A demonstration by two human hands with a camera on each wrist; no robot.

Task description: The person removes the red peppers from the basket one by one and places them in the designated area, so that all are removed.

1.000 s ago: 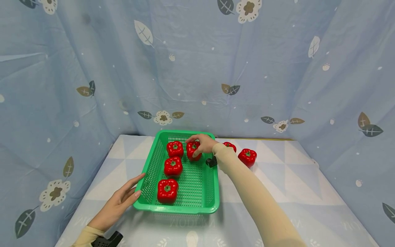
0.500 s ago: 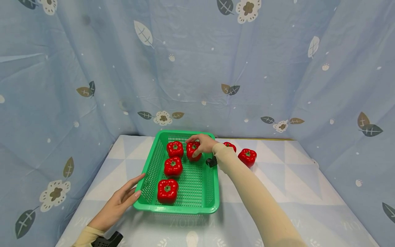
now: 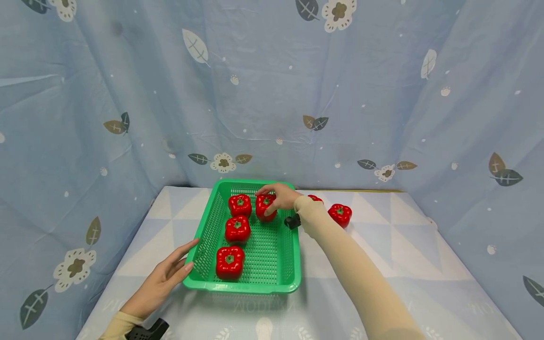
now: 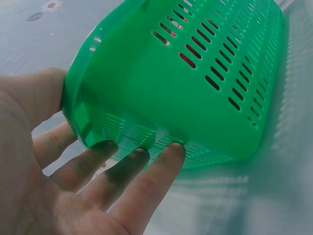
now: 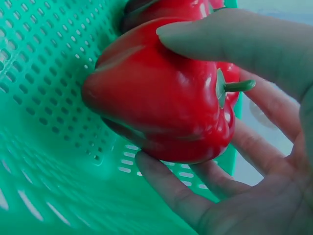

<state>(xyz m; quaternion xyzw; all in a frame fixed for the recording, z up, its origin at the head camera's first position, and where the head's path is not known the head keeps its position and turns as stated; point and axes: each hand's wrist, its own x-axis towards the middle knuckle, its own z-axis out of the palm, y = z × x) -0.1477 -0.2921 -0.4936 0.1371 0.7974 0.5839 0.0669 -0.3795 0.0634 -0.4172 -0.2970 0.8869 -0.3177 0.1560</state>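
Observation:
In the head view, a green perforated plastic basket (image 3: 268, 264) holds several glossy red bell peppers. My right hand (image 3: 279, 197) grips the bell pepper (image 5: 156, 98) at the basket's back right, with the thumb on one side and the fingers round the other. Its green stem points toward the palm in the right wrist view. To its left, another bell pepper (image 3: 240, 206) stands at the back, with a second pepper (image 3: 237, 230) and a third pepper (image 3: 230, 263) lined up toward the front. My left hand (image 3: 163, 276) touches the basket's left side, fairly straight fingers (image 4: 151, 186) against its outer wall.
Right of the basket, a bell pepper (image 3: 339, 215) lies on the patterned tablecloth (image 3: 408, 245). Another pepper (image 3: 315, 198) is partly hidden behind my right sleeve. A blue curtain (image 3: 272, 94) with leaves and flowers hangs behind and beside the table.

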